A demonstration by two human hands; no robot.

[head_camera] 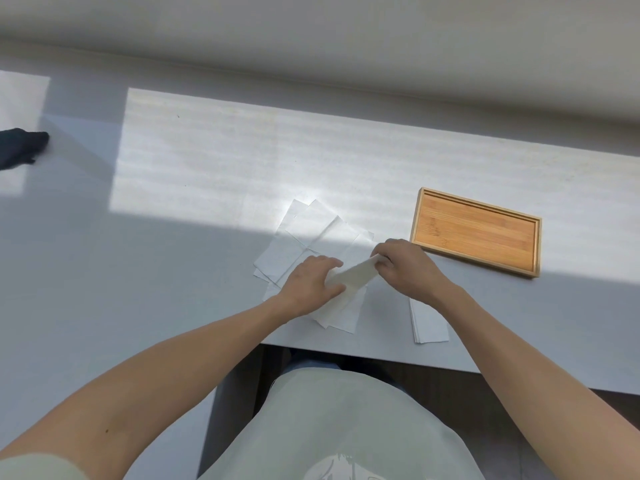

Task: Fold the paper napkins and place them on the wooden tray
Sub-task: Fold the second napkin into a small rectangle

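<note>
Both hands, left and right, each grip closed on one folded napkin above loose napkins.

both hands pinching, close together

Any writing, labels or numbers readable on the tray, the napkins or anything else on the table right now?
None readable.
Wooden tray: only bamboo grain and a faint darker mark, no text.
Napkins: plain white, as is the one held between left hand and right hand.
Dark cloth at the table's far left: no label showing.
</note>
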